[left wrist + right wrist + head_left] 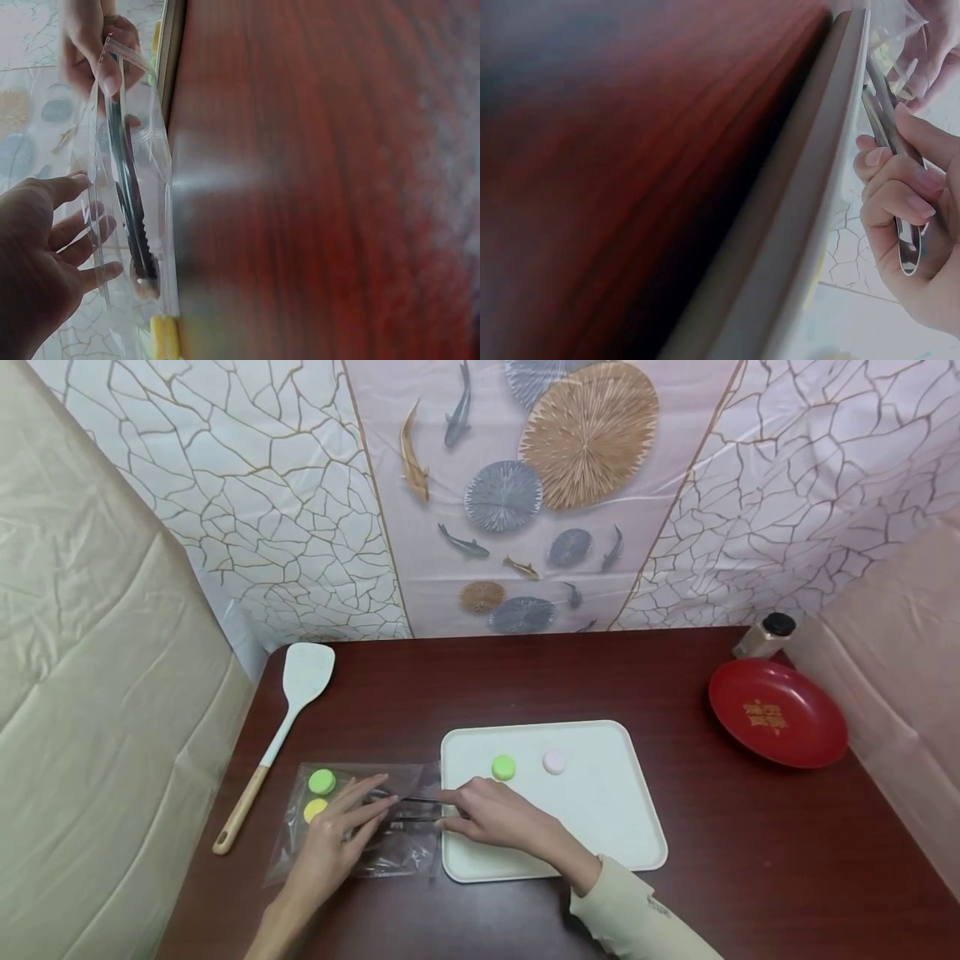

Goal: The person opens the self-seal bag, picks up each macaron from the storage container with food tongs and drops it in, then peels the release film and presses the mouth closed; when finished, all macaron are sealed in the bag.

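Silver metal tongs (133,202) run level into a clear plastic bag (401,857) near the counter's (390,693) front-left corner.
The right hand (489,814) grips them low, presumably to suit the flat opening; the left hand (333,839), fingers spread at the film, likely props it. Round green (322,782) and yellow macaron-like discs (316,811) lie leftward in the bag; a white rectangular tray (600,818) adjoins, perhaps for short transfers.

I see a loose, pale cream sleeve (633,922) on the person's right arm (576,862), creased toward the cuff (589,893), with a small dark marking (659,907) near it. The right hand (491,814) and left hand (336,833) are bare, slender-fingered.
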